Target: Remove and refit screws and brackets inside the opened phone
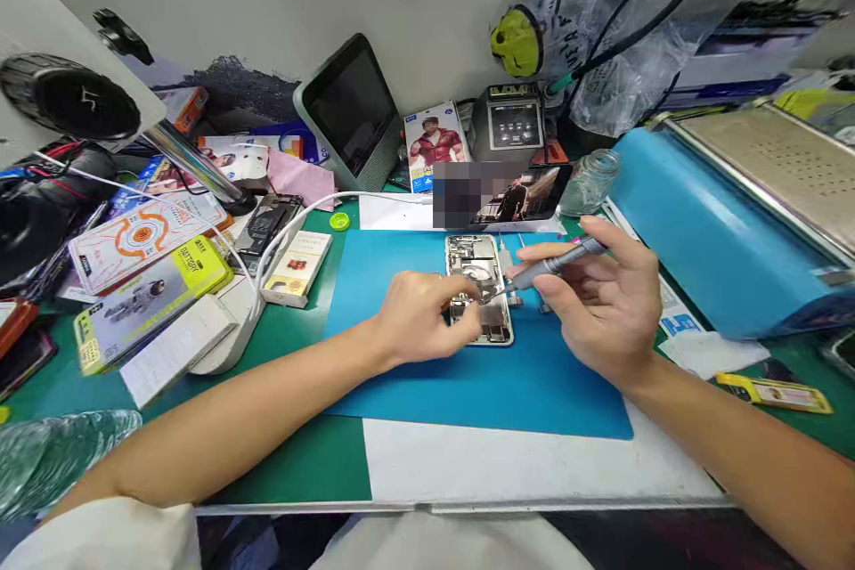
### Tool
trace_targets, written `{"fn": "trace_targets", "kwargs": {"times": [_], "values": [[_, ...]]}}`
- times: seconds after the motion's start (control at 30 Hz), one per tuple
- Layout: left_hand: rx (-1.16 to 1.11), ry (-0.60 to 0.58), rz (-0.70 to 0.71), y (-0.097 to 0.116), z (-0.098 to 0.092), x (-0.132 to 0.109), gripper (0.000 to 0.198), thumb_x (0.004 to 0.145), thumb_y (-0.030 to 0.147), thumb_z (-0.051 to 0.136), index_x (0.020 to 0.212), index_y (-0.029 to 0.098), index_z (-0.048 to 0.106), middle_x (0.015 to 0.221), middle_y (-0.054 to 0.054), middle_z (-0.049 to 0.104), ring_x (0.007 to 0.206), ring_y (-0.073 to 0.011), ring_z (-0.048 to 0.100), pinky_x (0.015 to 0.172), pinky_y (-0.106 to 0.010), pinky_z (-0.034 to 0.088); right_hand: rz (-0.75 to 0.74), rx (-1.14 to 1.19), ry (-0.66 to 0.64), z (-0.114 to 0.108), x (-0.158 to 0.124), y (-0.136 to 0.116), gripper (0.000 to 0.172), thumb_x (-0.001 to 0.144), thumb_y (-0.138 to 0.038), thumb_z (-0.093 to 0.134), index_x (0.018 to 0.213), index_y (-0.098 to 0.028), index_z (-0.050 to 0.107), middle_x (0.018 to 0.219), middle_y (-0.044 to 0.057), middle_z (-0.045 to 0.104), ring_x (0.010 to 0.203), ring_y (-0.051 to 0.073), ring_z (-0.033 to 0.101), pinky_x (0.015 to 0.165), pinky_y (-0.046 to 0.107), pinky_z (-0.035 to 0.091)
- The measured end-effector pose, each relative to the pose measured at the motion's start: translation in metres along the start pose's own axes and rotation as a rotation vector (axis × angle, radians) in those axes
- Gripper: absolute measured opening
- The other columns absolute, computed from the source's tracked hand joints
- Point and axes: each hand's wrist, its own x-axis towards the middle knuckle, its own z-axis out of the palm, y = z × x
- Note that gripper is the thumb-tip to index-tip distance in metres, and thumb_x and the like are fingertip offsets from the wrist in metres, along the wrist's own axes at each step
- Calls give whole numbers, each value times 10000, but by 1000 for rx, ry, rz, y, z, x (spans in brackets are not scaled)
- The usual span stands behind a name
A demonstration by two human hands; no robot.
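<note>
An opened phone (478,260) with its insides showing lies on the blue work mat (414,374) at the middle of the bench. My left hand (418,316) rests on the phone's lower left side, fingers curled and pinched on its edge. My right hand (605,294) grips a slim grey screwdriver (557,263) like a pen. Its tip points left and down onto the middle of the phone, close to my left fingertips.
Boxes of phone parts (153,285) and a white cable (294,223) crowd the left. A small screen (351,111), a running phone (514,194), a glass jar (591,180) and a control unit (513,120) stand behind. A blue roll machine (721,232) fills the right.
</note>
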Motion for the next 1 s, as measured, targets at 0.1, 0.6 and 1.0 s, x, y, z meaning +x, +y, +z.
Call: {"fn": "trace_targets", "kwargs": {"times": [0.1,0.6,1.0], "values": [[2,-11,22,1,-2,-6,315,1031,461,646,964,153,656,783,28,624,623,-97,582,612,-253,539,-17,0,27,0,1,0,674,955,-71,700,1508,-407,511,1186,-16,808,876,147,815,716,258,702],[122,-134,100,-7,5,-10,302,1035,448,643,981,151,658,816,18,638,641,-98,589,617,-252,544,-9,-48,47,0,-1,1,689,950,-42,695,1513,-395,510,1172,-13,805,850,154,810,769,282,707],[258,-89,349,68,-5,-17,222,898,255,536,679,223,553,586,22,503,525,-157,463,517,-341,326,-75,-67,23,0,1,2,752,947,-12,673,1554,-390,442,1186,4,800,856,155,805,780,306,716]]}}
